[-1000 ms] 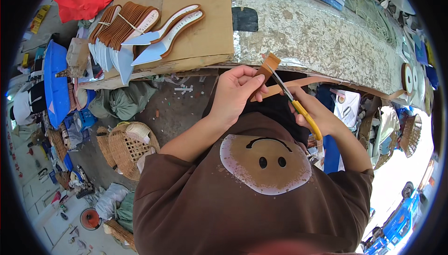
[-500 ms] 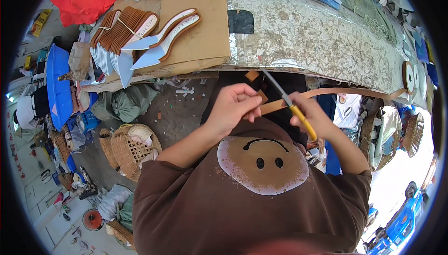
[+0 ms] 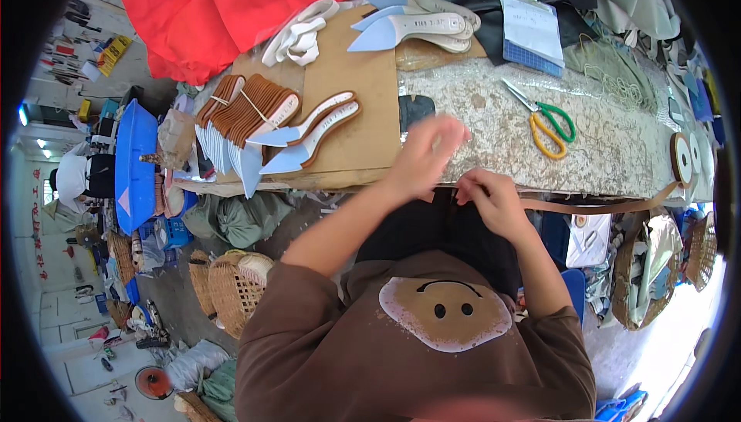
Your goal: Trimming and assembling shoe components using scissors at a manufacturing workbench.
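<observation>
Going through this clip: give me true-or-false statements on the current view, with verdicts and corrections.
1. The scissors lie on the worktable. True.
2. The right hand grips the scissors. False: they lie apart from it.
3. Both loops of the scissors are green. False: one is yellow, the other green.
4. A brown strip runs from the roll at the worktable's right. True.
5. The red sheet lies right of the scissors. False: it lies left of them.

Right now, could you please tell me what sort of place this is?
It looks like a small shoemaking workshop: tied shoe soles lie on cardboard, scissors rest on the worktable, and a brown strip trails from a reel.
</observation>
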The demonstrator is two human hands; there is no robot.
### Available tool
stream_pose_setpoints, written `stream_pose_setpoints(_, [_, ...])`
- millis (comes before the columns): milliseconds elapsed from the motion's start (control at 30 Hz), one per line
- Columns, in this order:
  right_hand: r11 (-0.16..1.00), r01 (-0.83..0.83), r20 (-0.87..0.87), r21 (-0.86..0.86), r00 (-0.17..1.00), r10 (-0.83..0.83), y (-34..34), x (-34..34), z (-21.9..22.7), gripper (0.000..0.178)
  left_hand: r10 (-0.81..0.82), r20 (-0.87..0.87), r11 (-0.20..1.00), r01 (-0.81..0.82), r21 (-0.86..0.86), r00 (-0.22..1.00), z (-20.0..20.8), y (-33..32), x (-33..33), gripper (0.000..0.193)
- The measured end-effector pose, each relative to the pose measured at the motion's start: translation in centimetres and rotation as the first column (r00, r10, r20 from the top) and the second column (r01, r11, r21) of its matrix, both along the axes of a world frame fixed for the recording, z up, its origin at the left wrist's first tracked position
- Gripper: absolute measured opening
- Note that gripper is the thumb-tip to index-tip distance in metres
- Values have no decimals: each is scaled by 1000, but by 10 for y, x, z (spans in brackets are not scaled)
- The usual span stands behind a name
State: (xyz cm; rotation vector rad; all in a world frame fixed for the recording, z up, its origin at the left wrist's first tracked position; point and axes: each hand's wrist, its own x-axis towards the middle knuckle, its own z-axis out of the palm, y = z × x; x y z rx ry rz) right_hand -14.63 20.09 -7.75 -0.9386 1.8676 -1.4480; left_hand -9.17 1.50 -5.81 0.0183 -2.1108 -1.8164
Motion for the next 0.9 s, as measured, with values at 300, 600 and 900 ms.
stream_pose_setpoints(300, [970, 240, 240, -43, 945, -223, -4, -49, -60, 30, 262, -327, 49, -351, -935, 908, -22, -150, -159, 48])
stream_pose_setpoints(600, [971, 202, 217, -126, 961, -172, -5, -50, -66, 28, 63, -455, -23, -454, -891, 888, -26, -160, -160, 35])
stream_pose_setpoints(900, [956, 270, 192, -114, 950, -245, -7, -45, -67, 27, 103, 391, 701, 212, -680, 915, 15, -152, -154, 44])
